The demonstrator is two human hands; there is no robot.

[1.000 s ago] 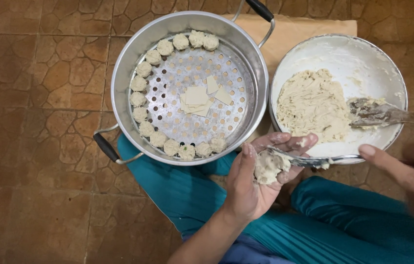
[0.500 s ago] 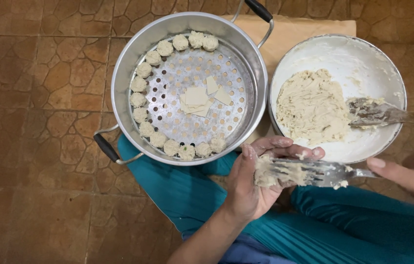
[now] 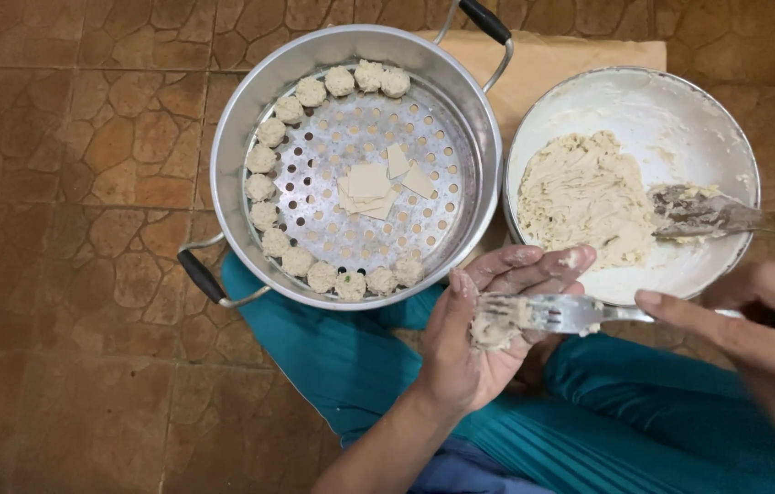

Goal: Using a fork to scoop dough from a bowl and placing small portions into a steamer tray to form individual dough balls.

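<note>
My left hand [image 3: 479, 338] is cupped palm up over my lap and holds a half-filled dumpling [image 3: 495, 327] of pale filling. My right hand [image 3: 753, 338] comes in from the right and grips a metal fork [image 3: 561, 313], whose tines press flat on the filling in the left palm. A white bowl [image 3: 671, 101] just beyond holds a mound of the same pale filling [image 3: 584, 197] and a second utensil [image 3: 703, 212]. At the left stands a metal steamer pot [image 3: 232, 137] with several finished dumplings [image 3: 269, 215] along its rim and a few square wrappers [image 3: 371, 183] in the middle.
The pot has two black handles [image 3: 200, 277], one near my left knee and one at the far side. A tan board [image 3: 552, 59] lies under the bowl and pot. My legs in teal trousers [image 3: 342, 357] are crossed on a brown stone-pattern floor [image 3: 67, 183].
The fork has scraped across the filling in my left palm and shifted up slightly, with its handle more level. My right hand has moved in closer from the right. Pot and bowl are still.
</note>
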